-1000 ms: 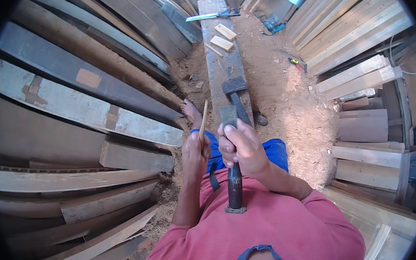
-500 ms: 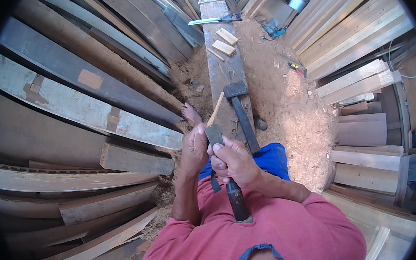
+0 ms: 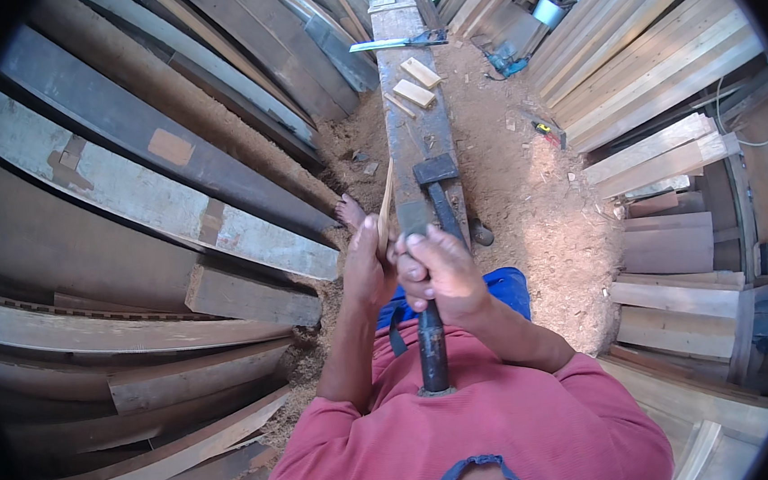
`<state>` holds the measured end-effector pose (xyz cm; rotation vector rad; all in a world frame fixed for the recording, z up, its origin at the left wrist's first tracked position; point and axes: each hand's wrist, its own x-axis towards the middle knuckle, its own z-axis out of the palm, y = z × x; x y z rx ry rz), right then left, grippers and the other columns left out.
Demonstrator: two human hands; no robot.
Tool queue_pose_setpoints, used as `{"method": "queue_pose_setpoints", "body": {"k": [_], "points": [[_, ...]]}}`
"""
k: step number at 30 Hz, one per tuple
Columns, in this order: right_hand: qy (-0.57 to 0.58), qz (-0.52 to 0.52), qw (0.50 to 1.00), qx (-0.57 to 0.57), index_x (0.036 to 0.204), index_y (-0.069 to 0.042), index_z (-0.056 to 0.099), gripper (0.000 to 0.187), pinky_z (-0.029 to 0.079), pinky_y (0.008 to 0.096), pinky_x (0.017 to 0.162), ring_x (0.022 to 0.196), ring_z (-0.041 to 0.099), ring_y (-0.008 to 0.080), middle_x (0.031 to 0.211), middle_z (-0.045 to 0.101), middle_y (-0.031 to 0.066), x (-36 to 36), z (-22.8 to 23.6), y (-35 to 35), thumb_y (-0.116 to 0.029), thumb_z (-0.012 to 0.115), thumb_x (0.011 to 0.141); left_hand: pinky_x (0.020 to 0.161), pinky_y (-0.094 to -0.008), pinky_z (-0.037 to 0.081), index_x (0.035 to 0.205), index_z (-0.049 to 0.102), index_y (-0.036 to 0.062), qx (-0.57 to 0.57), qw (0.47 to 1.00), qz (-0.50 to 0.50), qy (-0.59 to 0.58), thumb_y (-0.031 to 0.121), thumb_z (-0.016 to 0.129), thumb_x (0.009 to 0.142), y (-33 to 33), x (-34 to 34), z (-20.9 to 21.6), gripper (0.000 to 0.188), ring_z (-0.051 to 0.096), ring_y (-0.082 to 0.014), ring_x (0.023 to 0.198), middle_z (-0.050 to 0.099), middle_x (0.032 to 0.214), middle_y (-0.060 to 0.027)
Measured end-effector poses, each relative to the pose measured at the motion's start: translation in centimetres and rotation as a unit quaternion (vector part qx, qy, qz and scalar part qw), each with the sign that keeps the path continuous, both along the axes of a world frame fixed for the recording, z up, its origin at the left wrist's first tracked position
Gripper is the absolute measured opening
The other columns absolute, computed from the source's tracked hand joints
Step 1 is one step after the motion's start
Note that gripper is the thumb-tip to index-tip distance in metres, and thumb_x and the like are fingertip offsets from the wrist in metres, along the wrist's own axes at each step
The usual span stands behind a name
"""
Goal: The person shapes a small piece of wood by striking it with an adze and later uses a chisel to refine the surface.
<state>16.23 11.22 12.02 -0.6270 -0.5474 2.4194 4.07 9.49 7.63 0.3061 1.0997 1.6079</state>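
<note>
Right hand wrapped around a dark chisel, fingers clenched on its handle; left hand pinching a thin wood strip upright beside it; beyond, hammer lying on the long tabletop; farther, small wood blocks.

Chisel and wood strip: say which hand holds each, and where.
Right hand grips the chisel by its handle; left hand holds the wood strip at its lower end.

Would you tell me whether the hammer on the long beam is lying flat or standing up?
Lying flat. The hammer rests on the dark beam, head away from the person and handle running along it; neither hand touches it.
</note>
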Motion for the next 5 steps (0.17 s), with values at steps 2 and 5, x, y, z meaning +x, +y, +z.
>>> {"method": "queue_pose_setpoints", "body": {"k": [2, 5], "points": [[-0.014, 0.028, 0.999, 0.005, 0.102, -0.01, 0.047, 0.014, 0.039, 0.0234, 0.045, 0.046, 0.037, 0.0055, 0.068, 0.043, -0.0032, -0.8, -0.3, -1.0, -0.023, 0.042, 0.103, 0.049, -0.0227, 0.034, 0.083, 0.052, 0.0108, 0.003, 0.997, -0.048, 0.058, 0.04, 0.041, 0.104, 0.8, -1.2, -0.6, 0.037, 0.041, -0.0062, 0.053, 0.046, 0.063, 0.0037], [-0.023, 0.065, 0.997, 0.015, 0.101, -0.011, 0.046, 0.014, 0.04, 0.025, 0.045, 0.047, 0.037, 0.0055, 0.068, 0.042, -0.0031, -0.7, -0.8, -1.6, -0.024, 0.042, 0.103, 0.05, -0.0225, 0.035, 0.084, 0.053, 0.0144, 0.03, 0.982, -0.115, 0.149, 0.039, 0.045, 0.103, 0.7, -2.6, -1.9, 0.032, 0.042, -0.0028, 0.057, 0.047, 0.066, 0.006]]}}
